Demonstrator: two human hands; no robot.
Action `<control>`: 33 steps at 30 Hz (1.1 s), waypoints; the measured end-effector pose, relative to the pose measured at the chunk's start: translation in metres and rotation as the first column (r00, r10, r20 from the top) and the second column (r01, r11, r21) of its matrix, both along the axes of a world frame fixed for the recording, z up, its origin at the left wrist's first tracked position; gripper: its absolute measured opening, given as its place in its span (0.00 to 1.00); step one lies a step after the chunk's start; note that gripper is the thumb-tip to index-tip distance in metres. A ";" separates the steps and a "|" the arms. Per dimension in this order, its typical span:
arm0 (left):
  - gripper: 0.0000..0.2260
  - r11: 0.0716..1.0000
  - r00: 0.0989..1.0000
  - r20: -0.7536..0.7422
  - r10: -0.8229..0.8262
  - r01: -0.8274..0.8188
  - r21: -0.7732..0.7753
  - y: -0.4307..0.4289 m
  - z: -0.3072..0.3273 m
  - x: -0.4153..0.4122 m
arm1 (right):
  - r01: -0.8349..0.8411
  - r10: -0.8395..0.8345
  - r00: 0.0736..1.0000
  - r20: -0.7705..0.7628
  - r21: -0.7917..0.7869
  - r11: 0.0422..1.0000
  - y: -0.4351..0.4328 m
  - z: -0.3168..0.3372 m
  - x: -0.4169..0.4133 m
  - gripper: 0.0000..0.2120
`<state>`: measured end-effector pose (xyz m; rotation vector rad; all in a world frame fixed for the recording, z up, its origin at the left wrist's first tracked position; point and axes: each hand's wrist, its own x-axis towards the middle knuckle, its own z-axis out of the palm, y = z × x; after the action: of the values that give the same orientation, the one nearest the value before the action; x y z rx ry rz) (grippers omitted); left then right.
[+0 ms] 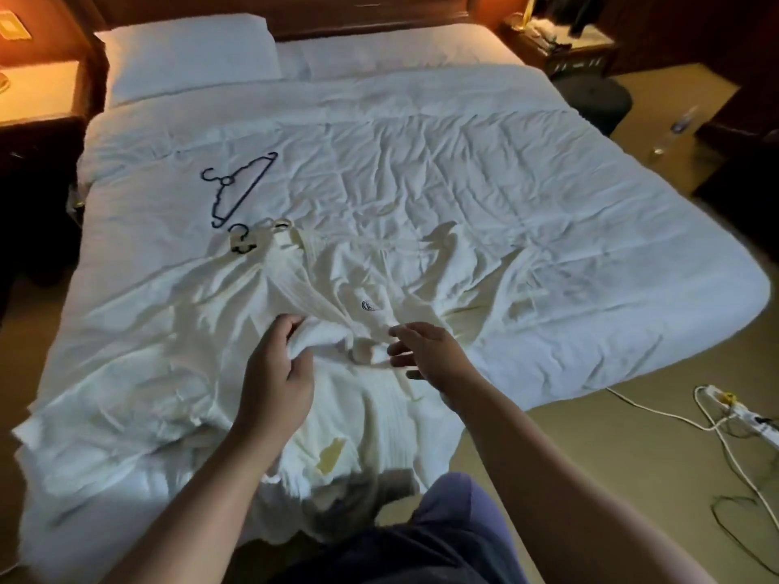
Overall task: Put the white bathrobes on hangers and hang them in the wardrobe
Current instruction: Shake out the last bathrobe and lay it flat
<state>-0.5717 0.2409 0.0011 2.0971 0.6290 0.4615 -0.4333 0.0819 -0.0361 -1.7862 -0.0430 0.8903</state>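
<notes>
Head view: left hand [276, 368] grips white waffle-cloth bathrobe [333, 284] at foot edge of white-quilted bed [548, 196]; right hand [430, 356] spread, empty. Straightening step, probably; lift next.

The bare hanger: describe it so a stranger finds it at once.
Start at the white bed. On its left half, beyond the spread bathrobe, lies the dark hanger. Unlike the other hanger, tucked into the robe's collar, it carries nothing.

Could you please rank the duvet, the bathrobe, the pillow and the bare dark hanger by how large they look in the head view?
1. duvet
2. bathrobe
3. pillow
4. dark hanger
The bathrobe lies nearest the camera, so its lead over the far pillow may be overstated.
</notes>
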 end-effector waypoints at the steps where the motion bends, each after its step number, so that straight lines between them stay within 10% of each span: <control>1: 0.11 0.999 1.000 0.017 -0.004 0.004 0.041 0.004 0.008 0.005 | 0.049 -0.050 0.998 -0.041 -0.039 0.998 -0.008 -0.015 0.006 0.09; 9: 0.19 0.992 0.996 -0.041 -0.082 0.086 0.093 -0.008 0.044 0.019 | 0.355 -0.436 0.884 -0.169 -0.364 0.861 -0.061 -0.145 0.081 0.10; 13: 0.12 0.980 0.982 -0.186 -0.021 -0.017 -0.201 -0.028 0.044 0.022 | 0.372 -0.520 0.795 -0.312 -0.426 0.825 -0.080 -0.191 0.126 0.19; 18: 0.28 0.668 0.980 -0.197 -0.005 -0.143 -0.730 -0.041 0.047 0.026 | 0.345 -0.438 0.723 -0.535 -0.269 0.899 -0.079 -0.224 0.152 0.17; 21: 0.22 0.534 0.989 -0.094 0.114 -0.141 -0.834 -0.059 0.048 0.036 | 0.381 -0.431 0.686 -0.586 -0.216 0.899 -0.075 -0.229 0.166 0.14; 23: 0.07 0.619 0.972 -0.064 0.228 -0.195 -0.761 -0.069 0.048 0.048 | 0.463 -0.471 0.658 -0.587 -0.178 0.868 -0.070 -0.228 0.176 0.14; 26: 0.10 0.868 0.918 -0.025 0.396 -0.384 -0.315 -0.072 0.042 0.068 | 0.601 -0.496 0.595 -0.633 -0.060 0.797 -0.069 -0.204 0.203 0.09; 29: 0.12 0.898 0.903 0.062 0.425 -0.429 0.094 -0.071 0.042 0.091 | 0.669 -0.458 0.580 -0.674 0.073 0.739 -0.075 -0.166 0.239 0.05; 33: 0.18 0.904 0.922 0.168 0.349 -0.378 0.198 -0.085 0.046 0.135 | 0.651 -0.417 0.687 -0.595 0.251 0.716 -0.094 -0.115 0.289 0.05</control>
<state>-0.4363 0.1554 0.0467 2.1431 0.9358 0.9121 -0.1440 -0.0123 -0.1510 -0.9856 0.5718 0.7816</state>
